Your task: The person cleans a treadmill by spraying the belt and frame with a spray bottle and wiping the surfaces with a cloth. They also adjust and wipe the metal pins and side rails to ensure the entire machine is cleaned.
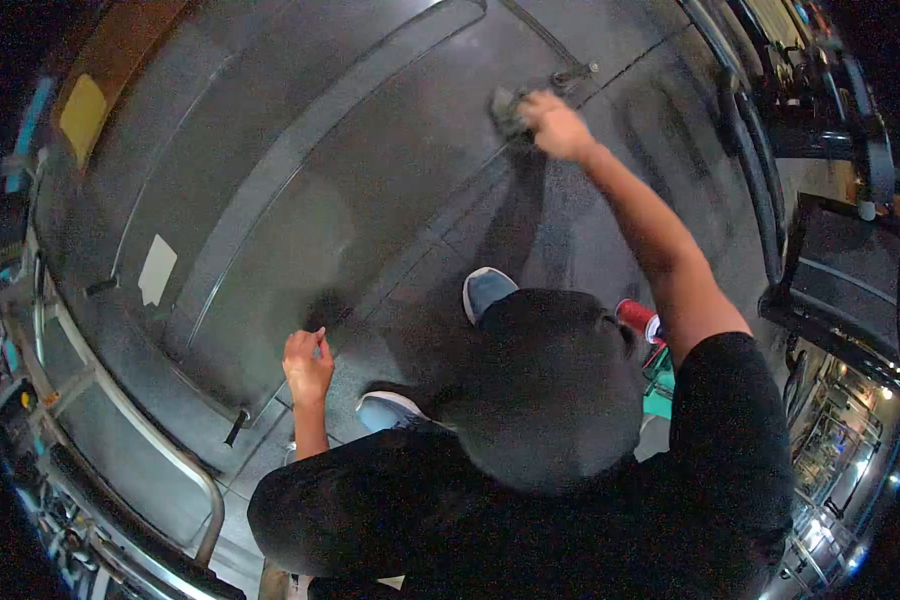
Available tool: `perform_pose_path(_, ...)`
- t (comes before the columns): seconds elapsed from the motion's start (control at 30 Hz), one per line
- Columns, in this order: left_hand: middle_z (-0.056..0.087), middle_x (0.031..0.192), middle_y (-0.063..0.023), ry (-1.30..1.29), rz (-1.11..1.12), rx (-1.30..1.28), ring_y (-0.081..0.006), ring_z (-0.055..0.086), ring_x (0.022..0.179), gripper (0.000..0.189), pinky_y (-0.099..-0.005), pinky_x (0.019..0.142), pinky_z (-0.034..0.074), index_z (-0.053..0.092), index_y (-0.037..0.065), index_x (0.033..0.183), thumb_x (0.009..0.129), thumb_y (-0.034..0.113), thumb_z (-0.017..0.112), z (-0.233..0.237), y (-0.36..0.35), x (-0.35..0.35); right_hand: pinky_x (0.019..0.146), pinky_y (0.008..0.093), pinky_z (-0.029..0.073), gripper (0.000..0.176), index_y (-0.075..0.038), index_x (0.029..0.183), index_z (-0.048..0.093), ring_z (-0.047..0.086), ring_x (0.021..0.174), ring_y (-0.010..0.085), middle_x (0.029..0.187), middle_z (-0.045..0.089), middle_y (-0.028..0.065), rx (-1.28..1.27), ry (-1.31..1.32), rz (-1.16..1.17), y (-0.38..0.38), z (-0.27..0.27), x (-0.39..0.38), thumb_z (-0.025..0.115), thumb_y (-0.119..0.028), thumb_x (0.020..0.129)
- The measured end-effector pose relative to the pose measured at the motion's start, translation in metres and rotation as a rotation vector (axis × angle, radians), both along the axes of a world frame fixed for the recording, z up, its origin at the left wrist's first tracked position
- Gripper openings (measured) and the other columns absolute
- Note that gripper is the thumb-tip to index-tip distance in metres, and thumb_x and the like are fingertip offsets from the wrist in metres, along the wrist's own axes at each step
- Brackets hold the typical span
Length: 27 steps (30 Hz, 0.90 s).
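My right hand is stretched far forward, its fingers closed on a dark grey cloth. The cloth is pressed against a large dark grey panel near its edge, close to a small black fitting. Motion blurs this hand and the cloth a little. My left hand is raised near the panel's lower edge, fingers loosely bent and thumb apart, with nothing visible in it.
A red cylinder and a green object are beside my right knee. Metal frame tubes run along the left. Black gym-like equipment stands at right. My shoes rest on grey floor tiles.
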<state>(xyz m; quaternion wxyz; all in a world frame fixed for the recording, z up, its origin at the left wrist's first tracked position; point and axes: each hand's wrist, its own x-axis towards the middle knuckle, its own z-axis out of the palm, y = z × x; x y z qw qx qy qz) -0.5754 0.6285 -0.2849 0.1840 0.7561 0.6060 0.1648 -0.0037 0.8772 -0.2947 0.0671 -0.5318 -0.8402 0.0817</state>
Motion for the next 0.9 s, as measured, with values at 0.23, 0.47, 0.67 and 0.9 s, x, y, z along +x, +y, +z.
perform_pose_path(0.23, 0.062, 0.082, -0.0122, -0.017, -0.019, 0.018, -0.0342, 0.063, 0.08, 0.01, -0.0458, 0.073, 0.052, 0.071, 0.003, 0.089, 0.081, -0.001, 0.075, 0.007, 0.005, 0.005, 0.094, 0.0506, 0.05, 0.027, -0.004, 0.115, 0.064, 0.059, 0.111, 0.0412, 0.112, 0.062, 0.0189, 0.088, -0.023, -0.25, 0.022, -0.02, 0.024, 0.062, -0.014, 0.091)
perform_pose_path(0.47, 0.064, 0.085, -0.0122, -0.006, -0.056, -0.017, -0.0345, 0.064, 0.082, 0.017, -0.0446, 0.074, 0.053, 0.074, 0.004, 0.096, 0.08, -0.002, 0.075, 0.005, 0.003, 0.0, 0.089, 0.0498, 0.052, 0.025, -0.006, 0.092, 0.07, 0.066, 0.099, 0.0382, 0.099, 0.069, 0.0178, -0.109, 0.209, 0.179, -0.07, 0.005, -0.151, 0.065, -0.016, 0.07)
perform_pose_path(0.67, 0.065, 0.086, -0.0114, 0.016, -0.034, -0.037, -0.0343, 0.065, 0.083, 0.019, -0.0451, 0.074, 0.054, 0.075, 0.006, 0.097, 0.079, -0.001, 0.075, 0.006, 0.011, 0.002, 0.092, 0.0493, 0.05, 0.027, -0.012, 0.105, 0.067, 0.065, 0.103, 0.0332, 0.102, 0.066, 0.0128, -0.202, 0.497, 0.501, -0.155, -0.007, -0.325, 0.068, -0.032, 0.088)
perform_pose_path(0.9, 0.067, 0.084, -0.01, -0.01, -0.02, -0.013, -0.0326, 0.066, 0.082, 0.017, -0.0434, 0.075, 0.055, 0.077, 0.007, 0.096, 0.08, 0.002, 0.076, 0.01, 0.006, -0.002, 0.08, 0.0514, 0.053, 0.021, -0.014, 0.101, 0.066, 0.066, 0.091, 0.0379, 0.09, 0.064, 0.0156, -0.229, 0.318, 0.45, -0.097, 0.005, -0.211, 0.063, -0.033, 0.094)
